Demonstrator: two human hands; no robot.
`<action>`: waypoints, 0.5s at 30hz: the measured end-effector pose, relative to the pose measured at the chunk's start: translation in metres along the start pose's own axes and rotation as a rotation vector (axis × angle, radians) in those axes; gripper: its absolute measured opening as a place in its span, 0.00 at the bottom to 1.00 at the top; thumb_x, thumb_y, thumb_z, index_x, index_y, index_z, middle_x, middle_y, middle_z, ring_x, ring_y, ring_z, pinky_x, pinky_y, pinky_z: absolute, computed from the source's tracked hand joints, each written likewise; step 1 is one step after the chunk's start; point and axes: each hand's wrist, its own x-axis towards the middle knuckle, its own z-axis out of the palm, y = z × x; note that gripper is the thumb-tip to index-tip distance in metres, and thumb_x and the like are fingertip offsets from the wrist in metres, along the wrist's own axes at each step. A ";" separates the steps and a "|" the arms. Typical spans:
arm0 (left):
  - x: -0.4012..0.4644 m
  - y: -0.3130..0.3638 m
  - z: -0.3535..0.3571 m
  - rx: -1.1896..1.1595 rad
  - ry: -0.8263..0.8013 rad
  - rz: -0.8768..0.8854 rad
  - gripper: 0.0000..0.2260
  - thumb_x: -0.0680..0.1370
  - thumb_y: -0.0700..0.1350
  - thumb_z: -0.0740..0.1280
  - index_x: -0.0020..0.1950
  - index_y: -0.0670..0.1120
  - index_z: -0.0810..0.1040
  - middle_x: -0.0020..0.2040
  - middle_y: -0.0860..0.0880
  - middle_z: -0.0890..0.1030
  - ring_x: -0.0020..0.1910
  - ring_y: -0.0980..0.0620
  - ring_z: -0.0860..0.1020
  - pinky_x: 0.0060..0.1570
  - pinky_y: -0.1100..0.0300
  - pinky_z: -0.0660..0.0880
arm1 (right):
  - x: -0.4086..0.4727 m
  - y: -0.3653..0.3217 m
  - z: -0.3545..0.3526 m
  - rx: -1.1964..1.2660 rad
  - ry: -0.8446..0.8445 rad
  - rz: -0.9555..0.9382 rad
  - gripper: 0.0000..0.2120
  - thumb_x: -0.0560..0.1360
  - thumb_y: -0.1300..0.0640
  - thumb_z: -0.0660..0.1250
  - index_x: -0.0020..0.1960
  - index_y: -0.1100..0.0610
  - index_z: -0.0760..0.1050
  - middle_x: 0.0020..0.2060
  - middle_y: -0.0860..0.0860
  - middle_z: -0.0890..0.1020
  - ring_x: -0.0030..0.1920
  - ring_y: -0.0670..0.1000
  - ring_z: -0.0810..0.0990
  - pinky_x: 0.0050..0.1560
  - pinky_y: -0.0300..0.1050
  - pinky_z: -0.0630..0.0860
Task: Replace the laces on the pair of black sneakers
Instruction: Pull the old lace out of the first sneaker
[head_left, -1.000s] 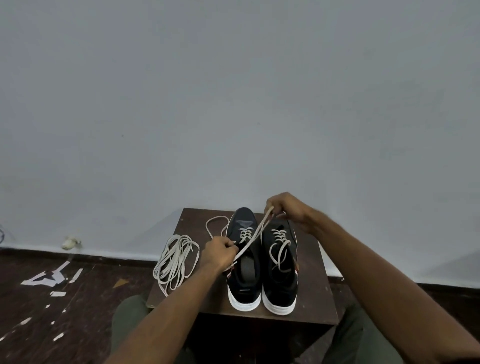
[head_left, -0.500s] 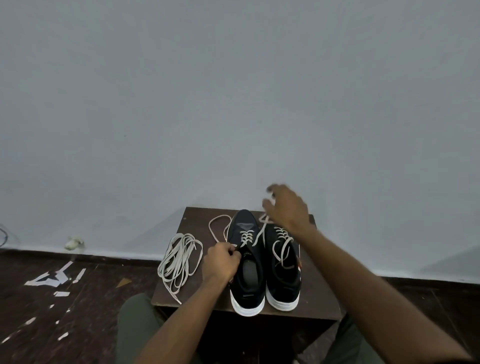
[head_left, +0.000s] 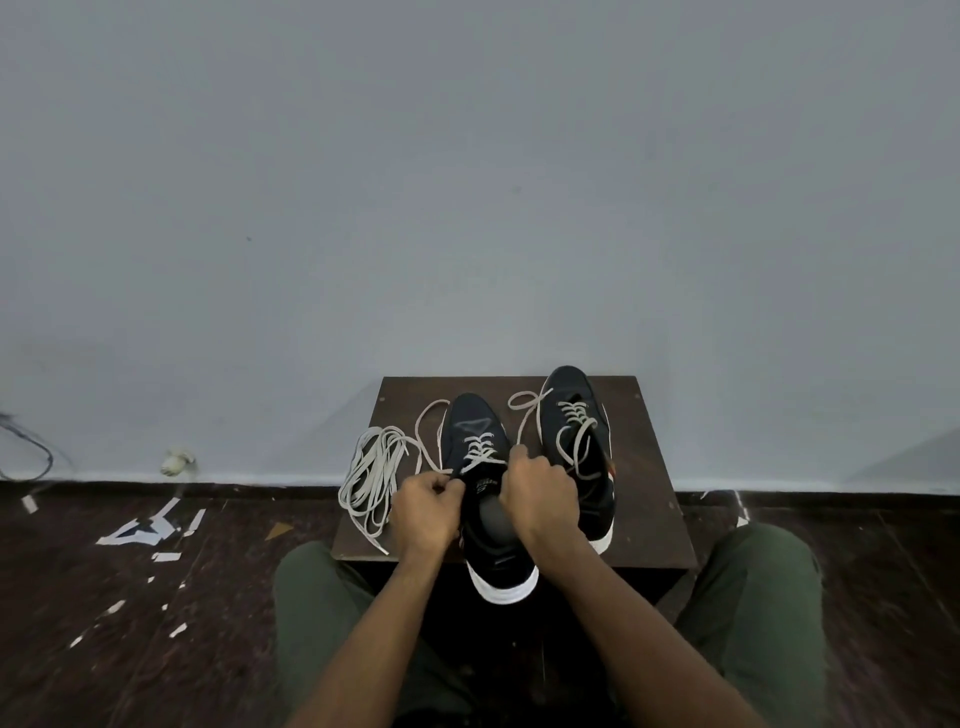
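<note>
Right now both hands are curled at the left sneaker (head_left: 480, 488): the left hand (head_left: 426, 512) pinches its lace (head_left: 480, 451), while the right hand (head_left: 540, 493) grips the collar. A hard tug could drag the shoe off the stool (head_left: 649, 467), since its heel already overhangs the near edge.

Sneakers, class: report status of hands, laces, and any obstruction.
Left hand and right hand both grip the near sneaker at its laces. Far sneaker loosely laced. Spare laces bundled left, clear of work.
</note>
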 end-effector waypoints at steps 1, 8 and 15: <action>0.000 -0.003 -0.001 -0.007 0.003 -0.006 0.09 0.71 0.47 0.67 0.31 0.47 0.79 0.24 0.50 0.78 0.29 0.48 0.79 0.37 0.55 0.78 | -0.001 0.000 0.003 -0.003 0.006 0.008 0.11 0.79 0.58 0.57 0.59 0.60 0.70 0.53 0.58 0.81 0.55 0.62 0.80 0.48 0.51 0.75; -0.005 0.007 0.004 0.259 0.026 0.280 0.16 0.75 0.45 0.66 0.62 0.58 0.74 0.56 0.54 0.79 0.51 0.45 0.80 0.44 0.54 0.75 | -0.004 -0.002 0.015 0.164 0.031 0.059 0.10 0.80 0.56 0.56 0.58 0.58 0.70 0.54 0.56 0.81 0.54 0.63 0.80 0.48 0.52 0.75; 0.017 0.021 0.007 0.530 -0.021 0.663 0.07 0.79 0.51 0.63 0.54 0.51 0.76 0.53 0.52 0.79 0.49 0.45 0.80 0.43 0.51 0.75 | -0.003 -0.004 0.027 0.341 0.036 0.145 0.13 0.82 0.53 0.54 0.60 0.58 0.72 0.59 0.55 0.74 0.53 0.65 0.79 0.49 0.54 0.73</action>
